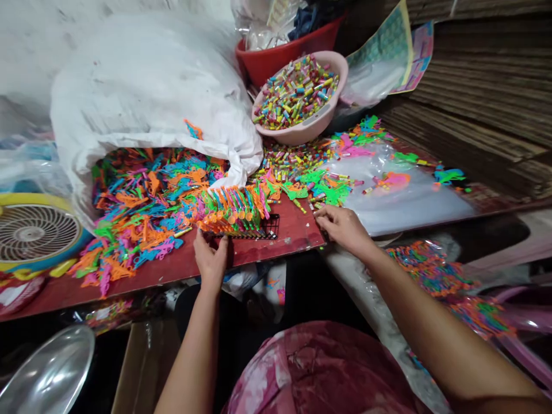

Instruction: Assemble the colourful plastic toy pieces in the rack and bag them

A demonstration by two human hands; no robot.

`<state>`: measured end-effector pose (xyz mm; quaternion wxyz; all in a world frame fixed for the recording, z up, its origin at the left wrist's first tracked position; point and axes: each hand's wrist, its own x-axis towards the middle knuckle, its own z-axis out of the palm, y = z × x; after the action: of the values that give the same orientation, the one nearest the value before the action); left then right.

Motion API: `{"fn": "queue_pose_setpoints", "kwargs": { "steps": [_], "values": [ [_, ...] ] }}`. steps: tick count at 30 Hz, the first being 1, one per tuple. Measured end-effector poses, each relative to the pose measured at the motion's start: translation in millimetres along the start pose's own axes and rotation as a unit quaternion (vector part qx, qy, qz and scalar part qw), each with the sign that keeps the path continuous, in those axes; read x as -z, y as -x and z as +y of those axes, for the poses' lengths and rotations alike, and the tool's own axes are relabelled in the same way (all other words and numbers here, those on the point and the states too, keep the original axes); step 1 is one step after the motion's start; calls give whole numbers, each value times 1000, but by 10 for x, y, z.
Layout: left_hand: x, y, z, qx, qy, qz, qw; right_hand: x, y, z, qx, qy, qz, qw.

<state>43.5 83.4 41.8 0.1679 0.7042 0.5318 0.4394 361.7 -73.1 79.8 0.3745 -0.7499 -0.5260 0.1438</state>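
Observation:
A black wire rack [271, 226] on the red table [297, 230] holds an upright row of orange, green, blue and pink plastic pieces [230, 210]. My left hand [210, 257] is at the rack's near left side, its thumb and index finger apart; whether the fingertips touch the rack is unclear. Near the table's front edge, to the right of the rack, my right hand [342, 227] has its thumb and fingers pressed together beside the clear plastic bags. What it holds, if anything, is too small to make out.
Loose plastic pieces [142, 213] spill from a white sack [150, 80]. Behind stand a pink basin [332, 109] of small colourful tubes and a red basin [280, 60]. Clear bags [401, 198] lie at right, a yellow-blue fan [37, 233] at left.

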Motion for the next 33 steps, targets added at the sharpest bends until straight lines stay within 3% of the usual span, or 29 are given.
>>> {"fn": "queue_pose_setpoints", "kwargs": {
  "steps": [9, 13, 16, 18, 20, 25, 30, 33],
  "values": [
    [-7, -50, -78, 12, -19, 16, 1000, -158, -350, -247, 9, 223, 10, 975],
    [-4, 62, -54, 26, -16, 34, 999, -206, -411, -349, -9, 274, -10, 962],
    [-54, 302, 129, 36, 3, 85, 996, -226, -447, -402, 6, 289, -31, 957],
    [-127, 517, 329, 29, 19, 135, 990, -231, -478, -440, 3, 296, -42, 954],
    [-222, 719, 541, 6, 30, 151, 988, -220, -513, -482, -4, 302, -56, 952],
    [-439, 872, 850, -50, -36, 84, 995, -113, -543, -546, -18, 300, -98, 949],
    [-505, 693, 871, -37, -127, 61, 989, 2, -446, -406, -25, 271, -94, 958],
    [-497, 630, 892, -29, -147, 54, 987, 12, -382, -264, -8, 147, -65, 987]
  ]
}}
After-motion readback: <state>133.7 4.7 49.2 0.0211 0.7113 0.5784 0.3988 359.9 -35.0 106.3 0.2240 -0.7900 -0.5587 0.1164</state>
